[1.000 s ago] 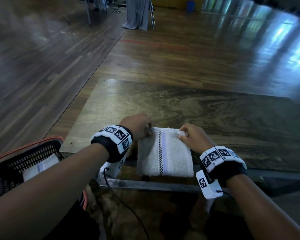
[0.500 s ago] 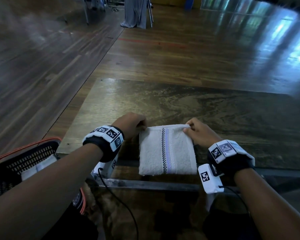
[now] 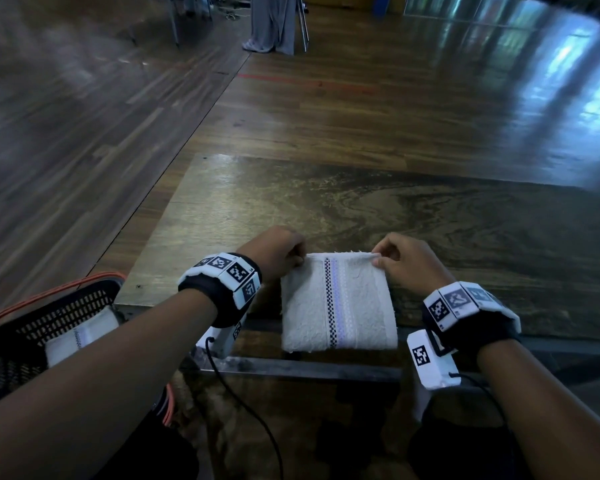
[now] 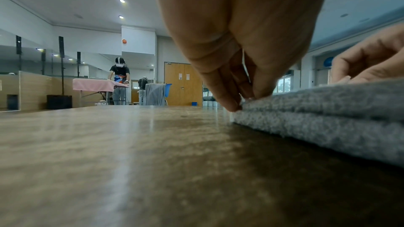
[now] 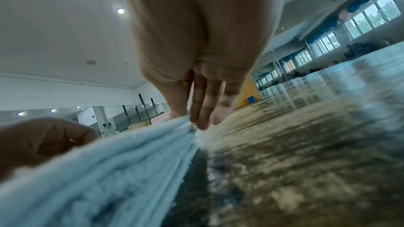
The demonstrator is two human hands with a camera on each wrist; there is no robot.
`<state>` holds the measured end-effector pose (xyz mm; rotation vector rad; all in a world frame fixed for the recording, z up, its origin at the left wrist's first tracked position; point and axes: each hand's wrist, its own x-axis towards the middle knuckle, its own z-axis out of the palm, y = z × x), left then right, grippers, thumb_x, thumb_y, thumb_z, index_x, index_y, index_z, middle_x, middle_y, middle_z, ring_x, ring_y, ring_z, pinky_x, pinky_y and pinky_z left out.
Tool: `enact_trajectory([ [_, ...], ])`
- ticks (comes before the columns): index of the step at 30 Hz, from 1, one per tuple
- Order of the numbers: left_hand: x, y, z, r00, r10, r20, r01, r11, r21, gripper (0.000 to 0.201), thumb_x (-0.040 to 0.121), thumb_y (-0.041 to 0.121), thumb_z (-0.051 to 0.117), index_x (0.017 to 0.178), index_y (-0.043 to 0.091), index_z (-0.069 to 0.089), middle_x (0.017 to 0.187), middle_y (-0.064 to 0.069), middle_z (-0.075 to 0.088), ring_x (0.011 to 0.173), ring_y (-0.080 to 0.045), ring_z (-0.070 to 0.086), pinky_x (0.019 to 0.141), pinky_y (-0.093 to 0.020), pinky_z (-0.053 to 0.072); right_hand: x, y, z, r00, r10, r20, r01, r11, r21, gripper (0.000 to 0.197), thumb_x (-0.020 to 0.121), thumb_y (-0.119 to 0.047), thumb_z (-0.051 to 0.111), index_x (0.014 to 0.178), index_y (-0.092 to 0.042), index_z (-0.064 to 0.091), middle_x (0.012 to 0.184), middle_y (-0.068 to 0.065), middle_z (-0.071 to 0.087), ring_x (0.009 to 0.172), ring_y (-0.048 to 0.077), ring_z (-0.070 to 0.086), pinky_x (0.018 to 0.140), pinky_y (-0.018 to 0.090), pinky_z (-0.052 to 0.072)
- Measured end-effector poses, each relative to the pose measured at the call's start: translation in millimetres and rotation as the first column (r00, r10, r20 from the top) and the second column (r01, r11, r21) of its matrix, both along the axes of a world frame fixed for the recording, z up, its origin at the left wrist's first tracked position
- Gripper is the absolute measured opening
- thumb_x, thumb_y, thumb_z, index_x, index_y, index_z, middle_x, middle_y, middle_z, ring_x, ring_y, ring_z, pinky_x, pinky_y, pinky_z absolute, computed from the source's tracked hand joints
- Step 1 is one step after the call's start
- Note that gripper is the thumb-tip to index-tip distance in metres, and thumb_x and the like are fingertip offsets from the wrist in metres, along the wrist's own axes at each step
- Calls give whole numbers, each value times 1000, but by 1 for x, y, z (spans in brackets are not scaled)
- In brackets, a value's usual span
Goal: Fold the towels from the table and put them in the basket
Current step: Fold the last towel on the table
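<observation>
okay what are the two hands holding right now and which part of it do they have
Both hold the folded white towel on the table. The left hand pinches its far left corner, the right hand pinches its far right corner.

A large hall: glossy wooden floor [image 3: 395, 109], mirrored walls [image 5: 295, 65] at two o'clock, ceiling spotlights [image 4: 122, 0], double doors [image 4: 183, 84] at twelve.

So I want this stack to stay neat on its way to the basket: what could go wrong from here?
1. Each hand, left hand and right hand, pinches only a far corner of the folded towel; lifted that way, the layers may fall open.
2. Its near edge overhangs the table edge, so a tug could slide it off.
3. The basket already holds a folded towel; a careless drop may rumple both.
</observation>
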<state>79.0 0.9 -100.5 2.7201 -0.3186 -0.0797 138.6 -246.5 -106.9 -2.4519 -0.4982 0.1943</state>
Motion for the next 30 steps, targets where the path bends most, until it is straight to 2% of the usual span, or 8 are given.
enact_trajectory([
  [7,1,4,0,995,79,-66,-83,995,-63,14,91,9,48,101,3,56,106,-13,62,98,-27,54,76,-26,37,-1,0,-2,999,40,3,-40,996,75,16,83,-14,66,75,-24,56,85,-11,65,77,-5,58,59,7,39],
  [10,1,5,2,983,120,-137,-128,990,-51,15,92,11,45,104,8,53,109,-11,60,101,-27,52,88,-35,37,1,5,-3,999,-14,43,10,996,91,14,82,-17,67,74,-22,57,77,-14,62,68,-6,54,54,3,38],
  [12,2,7,1,973,165,-160,-171,985,-24,15,94,14,42,105,12,52,110,-7,61,104,-26,51,94,-38,29,3,7,-4,998,-26,51,23,997,69,14,83,-20,67,74,-24,57,78,-12,63,69,-2,55,54,10,37],
  [16,0,10,1,977,203,-58,-200,978,62,16,91,13,40,100,18,53,100,3,56,103,-20,49,85,-35,19,5,13,-6,997,-4,74,3,1000,18,15,83,-18,64,74,-26,55,85,-7,66,80,8,61,65,26,47],
  [19,-3,8,0,993,118,13,-118,992,47,15,90,26,50,103,20,53,99,7,52,100,-17,50,89,-35,27,4,17,-5,991,81,104,-86,995,45,14,83,-11,63,78,-21,56,98,-4,66,89,10,63,77,30,51],
  [22,-4,5,-1,999,28,-47,-31,998,-50,20,89,23,57,106,14,59,105,-2,59,98,-19,55,87,-34,45,5,19,-6,993,80,82,-85,995,54,14,84,-16,64,77,-24,55,89,-6,67,84,10,64,73,30,50],
  [26,1,8,-4,991,128,-35,-131,986,-104,8,86,14,59,92,12,64,99,-5,65,94,-21,60,83,-33,50,7,20,-8,999,11,51,-16,996,89,12,85,-21,64,77,-26,56,82,-10,65,81,9,62,72,30,48],
  [30,4,9,-8,980,196,-40,-199,974,-105,12,88,11,52,96,7,60,101,-12,65,92,-24,58,79,-33,48,8,24,-8,998,-16,56,10,995,102,13,85,-22,65,76,-27,56,82,-8,66,80,11,63,71,30,48],
])
